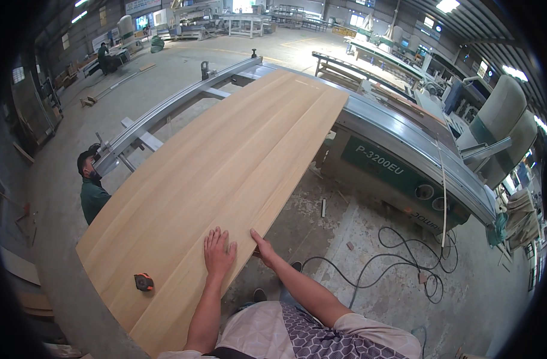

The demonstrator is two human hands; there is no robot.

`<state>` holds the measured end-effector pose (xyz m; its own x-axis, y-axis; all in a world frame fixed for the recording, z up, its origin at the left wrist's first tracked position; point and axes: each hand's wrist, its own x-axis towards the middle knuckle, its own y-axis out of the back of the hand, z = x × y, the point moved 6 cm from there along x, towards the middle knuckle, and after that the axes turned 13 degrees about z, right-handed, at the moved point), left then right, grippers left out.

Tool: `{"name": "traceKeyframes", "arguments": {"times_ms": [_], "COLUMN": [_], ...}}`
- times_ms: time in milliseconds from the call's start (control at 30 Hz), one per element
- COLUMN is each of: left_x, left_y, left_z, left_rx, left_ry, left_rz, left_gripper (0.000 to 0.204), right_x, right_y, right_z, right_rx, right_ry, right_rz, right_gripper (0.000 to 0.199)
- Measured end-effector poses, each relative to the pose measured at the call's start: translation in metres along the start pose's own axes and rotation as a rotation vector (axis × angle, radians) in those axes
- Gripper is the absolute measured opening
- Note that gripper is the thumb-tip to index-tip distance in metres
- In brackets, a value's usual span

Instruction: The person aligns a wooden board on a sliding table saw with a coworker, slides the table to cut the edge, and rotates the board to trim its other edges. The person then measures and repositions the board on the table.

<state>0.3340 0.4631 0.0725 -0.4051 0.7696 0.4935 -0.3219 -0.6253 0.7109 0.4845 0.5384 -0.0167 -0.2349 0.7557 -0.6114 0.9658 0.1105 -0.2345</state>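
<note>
A long, light-brown wooden board (219, 161) with lengthwise grain stretches away from me, its far part resting on the metal table of a panel saw (393, 128). On its top face, near the right edge, my left hand (220, 252) lies flat with the fingers stretched forward. My right hand (263, 246) grips that same edge, thumb on top; its other fingers are mostly hidden under the board. To the left of my left hand, a black and orange tape measure (144, 282) sits on the board.
Left of the board, a person (94, 188) in dark green stands beside the saw's metal frame (183, 103). A black cable (369, 267) coils over the floor at right, near a thin pale strip (444, 191) leaning on the saw. Several machines stand farther back.
</note>
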Motion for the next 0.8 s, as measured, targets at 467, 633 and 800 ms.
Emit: {"name": "traceKeyframes", "arguments": {"times_ms": [467, 633, 800], "left_x": [0.001, 0.0, 0.0], "left_y": [0.001, 0.004, 0.003], "left_z": [0.003, -0.002, -0.001], "left_rx": [-0.007, 0.003, 0.002], "left_ry": [-0.008, 0.001, -0.007], "left_rz": [0.013, 0.027, 0.029], "left_gripper": [0.05, 0.049, 0.05], "right_x": [0.001, 0.004, 0.009], "right_y": [0.002, -0.003, 0.001], "right_z": [-0.001, 0.002, 0.007], "right_rx": [0.005, -0.008, 0.011], "right_ry": [0.022, 0.025, 0.012], "right_rz": [0.015, 0.007, 0.014], "right_gripper": [0.091, 0.089, 0.085]}}
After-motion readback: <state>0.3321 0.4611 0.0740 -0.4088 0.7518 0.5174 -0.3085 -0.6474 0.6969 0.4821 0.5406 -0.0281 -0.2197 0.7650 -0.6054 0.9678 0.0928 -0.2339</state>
